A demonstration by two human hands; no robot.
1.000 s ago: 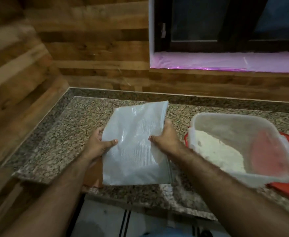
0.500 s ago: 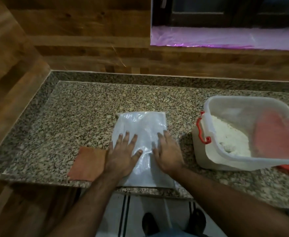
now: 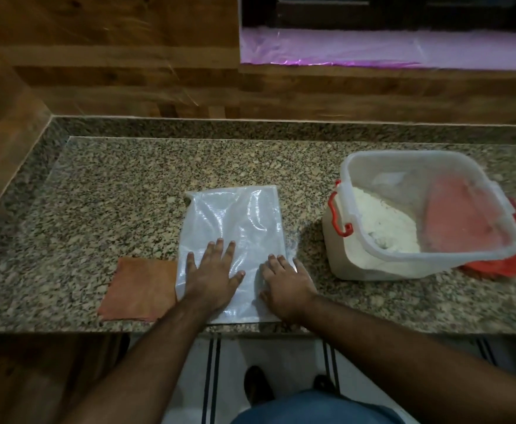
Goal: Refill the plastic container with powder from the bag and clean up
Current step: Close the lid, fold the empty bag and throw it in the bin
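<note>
On the near edge of the desk [image 3: 128,185] we are pressing the bag [image 3: 232,228] flat, and it is lying there limp and thin, which suggests to us that its powder is already out. We are keeping it close to the front edge, probably so that both palms can bear down on it without a long reach. Our left hand [image 3: 212,278] is resting on the lower left part of the bag with its fingers [image 3: 217,249] straight and spread, gripping nothing. Our right hand [image 3: 285,281] is lying on the lower right part, its fingers [image 3: 276,261] also extended and only slightly bent, pushing down rather than pinching. Neither hand is holding anything; both are simply flattening the plastic, perhaps to squeeze the air out before folding it.

Just to the right, a little apart from the bag, the container [image 3: 495,249] is standing open with white powder [image 3: 379,221] heaped against its left side. It is tilting, because its right side is sitting on the red lid [image 3: 495,264] underneath, and we judge that the lid is waiting there for closing. A red clip [image 3: 337,215] is hanging on the wall nearest the bag.

Touching the bag's left edge, a brown cloth [image 3: 140,289] is lying flat, likely kept handy for wiping.
</note>
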